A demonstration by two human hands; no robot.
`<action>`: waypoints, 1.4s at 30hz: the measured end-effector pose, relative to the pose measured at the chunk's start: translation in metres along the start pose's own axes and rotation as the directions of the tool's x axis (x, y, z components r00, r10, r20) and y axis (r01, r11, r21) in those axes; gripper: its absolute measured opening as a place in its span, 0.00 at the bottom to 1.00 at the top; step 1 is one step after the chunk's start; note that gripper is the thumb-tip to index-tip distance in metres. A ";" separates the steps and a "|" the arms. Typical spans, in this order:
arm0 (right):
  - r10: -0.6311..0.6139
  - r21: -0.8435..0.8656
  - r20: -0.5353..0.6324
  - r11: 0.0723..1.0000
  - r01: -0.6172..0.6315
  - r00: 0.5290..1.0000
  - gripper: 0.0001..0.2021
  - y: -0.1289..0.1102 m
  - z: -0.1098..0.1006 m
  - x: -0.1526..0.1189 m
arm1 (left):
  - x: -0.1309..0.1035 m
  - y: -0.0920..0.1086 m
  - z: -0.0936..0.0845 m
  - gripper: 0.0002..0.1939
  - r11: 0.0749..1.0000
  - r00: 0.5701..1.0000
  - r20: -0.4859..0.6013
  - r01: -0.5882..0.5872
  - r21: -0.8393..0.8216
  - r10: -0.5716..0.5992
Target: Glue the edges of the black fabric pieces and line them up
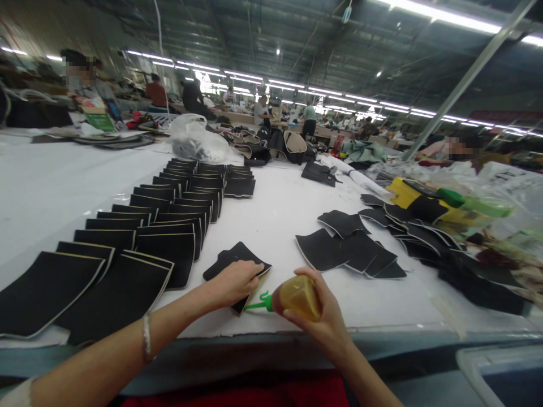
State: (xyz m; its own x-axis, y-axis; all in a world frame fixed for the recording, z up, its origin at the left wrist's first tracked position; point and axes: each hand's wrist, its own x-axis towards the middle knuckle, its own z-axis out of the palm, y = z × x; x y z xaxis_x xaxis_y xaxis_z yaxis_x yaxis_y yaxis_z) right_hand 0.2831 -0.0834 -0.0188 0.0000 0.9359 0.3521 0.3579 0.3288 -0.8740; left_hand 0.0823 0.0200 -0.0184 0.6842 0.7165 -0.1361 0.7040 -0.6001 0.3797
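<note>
Nearest the camera: right hand (316, 316) wrapped closed around a small amber squeeze bottle (297, 295), tipped sideways with its green nozzle (258, 304) pointing left. Nozzle tip sits at the near edge of a small stack of black cut pieces (233, 261) on the white table (275, 215). Left hand (234, 282) lies palm down on that stack, fingers (250, 270) loosely spread and pressing flat, gripping nothing. Thin bracelet (146, 337) on the left forearm. The stack is at the near middle of the table, just beside the table's front edge.

Left of the stack: two long overlapping rows of larger black panels with pale edges (144, 237), running from near left to far middle. Right of the hands, apart from them: a loose scatter of black pieces (352, 249), more of them piled further right by a yellow item (403, 192) and a green bottle-like thing (470, 202) among clear plastic. Far middle: a clear plastic bag (197, 138) and dark bags (275, 144). Other people work at far tables; a person sits at far left, another at far right, faces blurred. Grey bin corner (500, 367) at near right.
</note>
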 end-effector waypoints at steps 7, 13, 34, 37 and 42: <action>-0.018 -0.109 -0.118 0.994 0.005 0.993 0.25 0.008 -0.008 0.010 | -0.001 0.000 0.000 0.17 0.999 1.000 -0.004 0.002 -0.047 -0.002; -0.062 -0.129 -0.027 0.990 0.058 0.998 0.25 0.007 -0.009 0.012 | 0.000 0.000 0.000 0.17 0.999 1.000 0.004 -0.010 -0.037 0.010; -0.181 -0.321 -0.079 0.935 0.147 0.980 0.24 0.002 -0.012 0.015 | 0.001 -0.002 0.003 0.19 0.998 0.999 -0.020 -0.028 -0.060 0.027; -0.203 -0.347 -0.118 0.926 0.151 0.972 0.25 0.003 -0.013 0.017 | 0.001 -0.002 0.003 0.19 0.998 1.000 -0.019 -0.020 -0.061 0.019; -0.034 -0.171 -0.099 0.985 0.016 0.994 0.25 0.002 -0.010 0.013 | 0.001 -0.002 0.003 0.19 0.995 1.000 -0.015 -0.008 -0.097 0.006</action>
State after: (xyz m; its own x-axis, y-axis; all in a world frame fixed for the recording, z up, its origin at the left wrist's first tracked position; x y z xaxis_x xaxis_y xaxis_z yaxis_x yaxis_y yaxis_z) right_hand 0.2934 -0.0718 -0.0120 0.0806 0.9072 0.4130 0.5124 0.3177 -0.7978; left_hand 0.0825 0.0211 -0.0216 0.6857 0.7179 -0.1199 0.6767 -0.5682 0.4682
